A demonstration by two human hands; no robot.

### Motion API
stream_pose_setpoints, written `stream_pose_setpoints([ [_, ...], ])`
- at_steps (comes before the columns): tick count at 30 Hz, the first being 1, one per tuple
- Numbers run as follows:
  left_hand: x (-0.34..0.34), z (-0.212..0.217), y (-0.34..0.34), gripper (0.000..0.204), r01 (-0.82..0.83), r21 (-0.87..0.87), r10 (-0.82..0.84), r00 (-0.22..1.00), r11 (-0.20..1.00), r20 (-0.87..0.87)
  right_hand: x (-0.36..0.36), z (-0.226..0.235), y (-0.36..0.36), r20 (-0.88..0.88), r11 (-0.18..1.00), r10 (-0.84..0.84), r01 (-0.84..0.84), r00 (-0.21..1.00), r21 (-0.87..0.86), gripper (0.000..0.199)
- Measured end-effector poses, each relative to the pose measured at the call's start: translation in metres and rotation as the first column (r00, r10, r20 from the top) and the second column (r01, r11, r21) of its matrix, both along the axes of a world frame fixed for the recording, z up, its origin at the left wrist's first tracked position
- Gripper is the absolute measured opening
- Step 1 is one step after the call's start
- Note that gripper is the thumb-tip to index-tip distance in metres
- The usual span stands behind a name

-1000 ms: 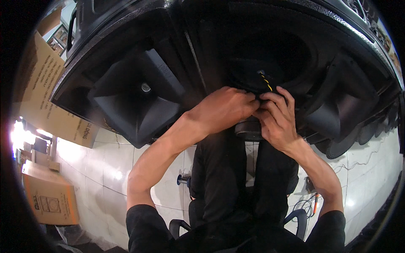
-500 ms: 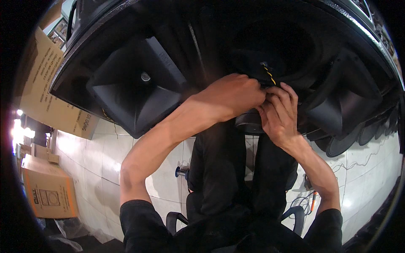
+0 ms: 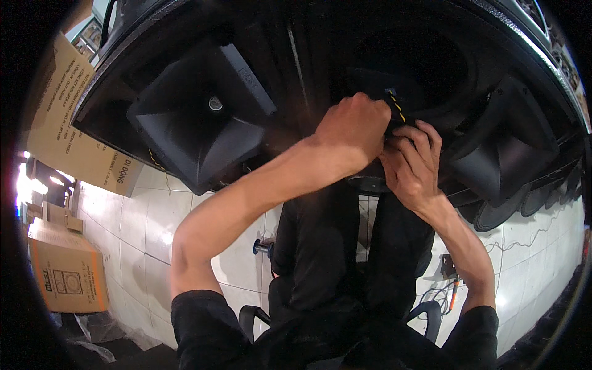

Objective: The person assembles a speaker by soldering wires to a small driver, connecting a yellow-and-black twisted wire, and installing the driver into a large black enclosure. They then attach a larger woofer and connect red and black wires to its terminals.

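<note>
Black-and-yellow braided wire (image 3: 394, 106) pokes up between both hands, at the back of a dark round speaker driver (image 3: 370, 180) in the big black cabinet (image 3: 308, 49) overhead. Left hand (image 3: 351, 126) fisted, fingers closed around the wire's base. Right hand (image 3: 410, 166) beside it, touching, fingers curled onto the same spot. Black horn (image 3: 200, 120) sits left. Cardboard box (image 3: 65, 271) on white tiled floor (image 3: 142, 216), far left.

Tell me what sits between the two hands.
In the head view, a yellow-and-black wire shows in the narrow gap between the left hand and right hand, over the dark speaker back.
</note>
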State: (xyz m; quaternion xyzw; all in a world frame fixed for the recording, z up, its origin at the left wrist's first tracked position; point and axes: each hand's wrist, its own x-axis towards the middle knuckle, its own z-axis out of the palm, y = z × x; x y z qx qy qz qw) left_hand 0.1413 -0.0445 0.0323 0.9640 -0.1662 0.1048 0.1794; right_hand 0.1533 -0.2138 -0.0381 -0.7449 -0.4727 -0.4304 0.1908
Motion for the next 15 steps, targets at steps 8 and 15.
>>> stream_pose_setpoints([
  [8,-0.02,-0.006,0.008,0.007,0.07,-0.265,-0.031,0.988,0.962,0.148,0.0,-0.001,0.002,-0.028,1.0,-0.001,0.001,1.0,0.012,0.019],
  [15,-0.025,-0.023,0.028,0.024,0.318,-0.189,-0.267,0.93,0.929,0.252,0.001,-0.005,0.001,-0.029,0.999,0.011,-0.01,1.0,0.036,0.019],
])
